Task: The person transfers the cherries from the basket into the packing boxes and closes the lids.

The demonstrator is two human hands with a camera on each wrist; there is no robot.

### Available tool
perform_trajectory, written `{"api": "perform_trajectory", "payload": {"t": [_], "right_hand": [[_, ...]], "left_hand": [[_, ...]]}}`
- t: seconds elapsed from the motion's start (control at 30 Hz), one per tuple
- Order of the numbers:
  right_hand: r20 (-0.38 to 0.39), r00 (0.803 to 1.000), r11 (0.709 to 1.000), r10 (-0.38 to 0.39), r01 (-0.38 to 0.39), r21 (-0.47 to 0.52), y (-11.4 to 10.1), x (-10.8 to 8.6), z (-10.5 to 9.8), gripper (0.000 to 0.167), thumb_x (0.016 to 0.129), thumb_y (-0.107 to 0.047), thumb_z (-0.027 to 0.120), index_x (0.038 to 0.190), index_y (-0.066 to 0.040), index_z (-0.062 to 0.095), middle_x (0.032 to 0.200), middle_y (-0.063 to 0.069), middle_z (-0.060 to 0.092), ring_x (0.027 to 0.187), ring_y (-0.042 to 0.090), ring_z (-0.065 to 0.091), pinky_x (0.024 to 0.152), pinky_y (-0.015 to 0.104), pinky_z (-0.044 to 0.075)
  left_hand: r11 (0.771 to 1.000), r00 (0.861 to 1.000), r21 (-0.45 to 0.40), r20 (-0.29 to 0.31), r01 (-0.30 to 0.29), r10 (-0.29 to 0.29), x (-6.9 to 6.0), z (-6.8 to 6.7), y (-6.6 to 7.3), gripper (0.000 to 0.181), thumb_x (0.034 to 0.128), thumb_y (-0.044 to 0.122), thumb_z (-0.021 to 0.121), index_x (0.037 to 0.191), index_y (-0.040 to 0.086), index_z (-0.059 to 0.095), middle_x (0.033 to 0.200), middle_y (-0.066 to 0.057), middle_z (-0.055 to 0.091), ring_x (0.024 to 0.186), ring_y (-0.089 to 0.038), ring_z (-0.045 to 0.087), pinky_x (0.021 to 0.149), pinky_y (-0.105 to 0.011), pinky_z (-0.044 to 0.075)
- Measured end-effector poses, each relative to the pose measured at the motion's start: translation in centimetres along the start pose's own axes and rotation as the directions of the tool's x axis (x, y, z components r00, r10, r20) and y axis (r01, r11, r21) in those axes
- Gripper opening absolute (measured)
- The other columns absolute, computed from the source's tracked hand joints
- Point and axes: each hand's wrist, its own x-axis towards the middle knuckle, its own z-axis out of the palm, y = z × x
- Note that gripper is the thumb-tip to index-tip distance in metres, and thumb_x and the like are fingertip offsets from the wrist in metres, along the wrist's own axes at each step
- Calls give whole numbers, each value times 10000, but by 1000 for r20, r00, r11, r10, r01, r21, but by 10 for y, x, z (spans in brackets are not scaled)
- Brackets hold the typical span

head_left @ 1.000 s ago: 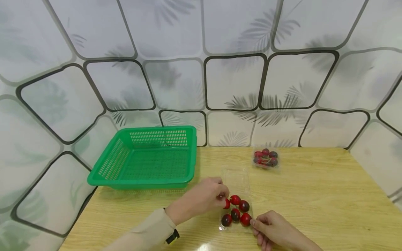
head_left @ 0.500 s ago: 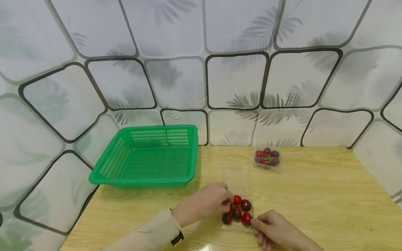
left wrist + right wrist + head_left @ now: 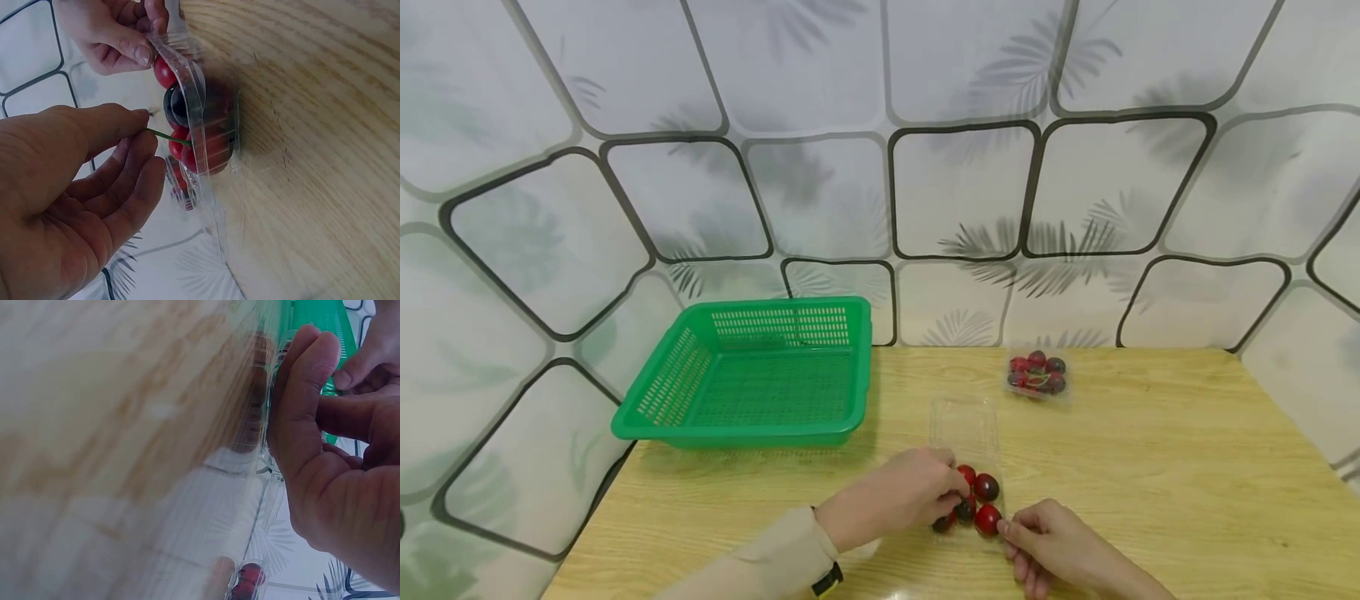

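Observation:
A clear plastic clamshell box (image 3: 964,425) lies with its lid laid back on the table. Several dark and bright red cherries (image 3: 988,520) sit in its near half. Over the box's left side, my left hand (image 3: 916,493) pinches a thin green cherry stem (image 3: 167,137) between thumb and fingertip; the cherry (image 3: 209,153) at its lower end is still within the box wall. At the near right corner my right hand (image 3: 1051,543) holds the box edge, thumb beside a cherry. My left hand covers some cherries in the head view.
A green plastic basket (image 3: 859,400) with slotted walls stands at the back left. Another clear box of cherries (image 3: 1036,375) stands at the back right by the patterned wall (image 3: 958,196). The wood-grain table (image 3: 1157,467) extends to the right.
My left hand has moved a little right and toward me over the cherries, covering more of them. The right hand stays at the box corner.

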Motion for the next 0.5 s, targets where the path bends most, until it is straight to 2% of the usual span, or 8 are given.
{"api": "perform_trajectory", "payload": {"t": [0.2, 0.5], "right_hand": [[-17, 1000, 1000, 20, -20, -11, -3, -1, 0, 366, 1068, -284, 544, 859, -4, 654, 668, 0, 657, 526, 67, 646, 493, 189, 536], [-22, 999, 999, 34, -35, -17, -3, -2, 1, 355, 1075, -260, 530, 864, -4, 656, 668, -3, 650, 525, 66, 639, 492, 186, 531]], "left_hand": [[999, 999, -28, 28, -15, 16, 1, 2, 3, 112, 967, 168, 717, 1029, 212, 800, 874, 92, 644, 694, 45, 474, 600, -56, 371], [999, 999, -40, 31, -23, 25, -2, 6, 7, 102, 956, 199, 738, 1040, 213, 795, 967, 97, 690, 800, 64, 548, 694, -46, 434]]}}
